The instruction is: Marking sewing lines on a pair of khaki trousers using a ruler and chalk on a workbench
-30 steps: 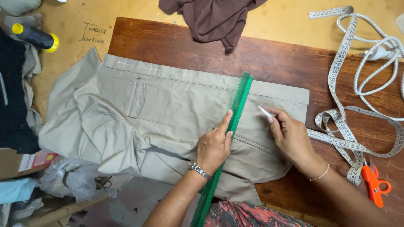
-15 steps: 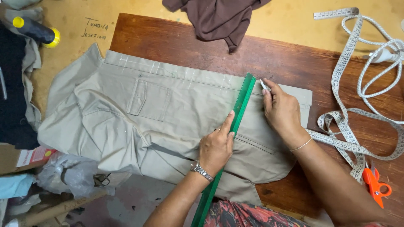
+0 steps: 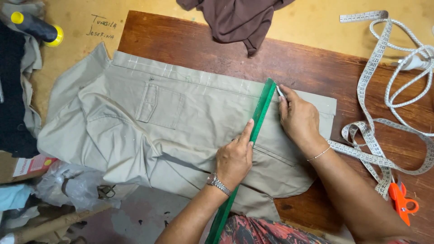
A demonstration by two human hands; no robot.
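While pressed flat under the left hand [image 3: 235, 158], lies slantwise across the khaki trousers [image 3: 181, 131], from the waistband down toward the body: a long green ruler [image 3: 262, 110]. Left fingers spread and released, grasping nothing, forefinger stretched along the ruler's left edge, palm bearing down on the cloth beside it. Right hand [image 3: 298, 119] at the ruler's upper end, just to its right, fingers pinched on a small pale sliver of chalk [image 3: 280, 91], tip touching the cloth near the waistband.

Looks like the start of a marking stroke: chalk at the top of the straight edge, no fresh line to be made out below it on that side. Trousers spread on the dark wooden table [image 3: 316, 63], back pocket up, pale chalk ticks along the waistband, part of the cloth hanging over the near edge.

Calls, for the next move, for steady pressure from the left hand so that the ruler does not swivel, and for chalk kept tight against the right edge while drawn toward the body, cloth smooth beneath.

Off to the right, well apart: a white tape measure [image 3: 375, 68], orange snips [image 3: 400, 199], a white cord [image 3: 407, 90]. At the far edge: a brown cloth [image 3: 235, 18].
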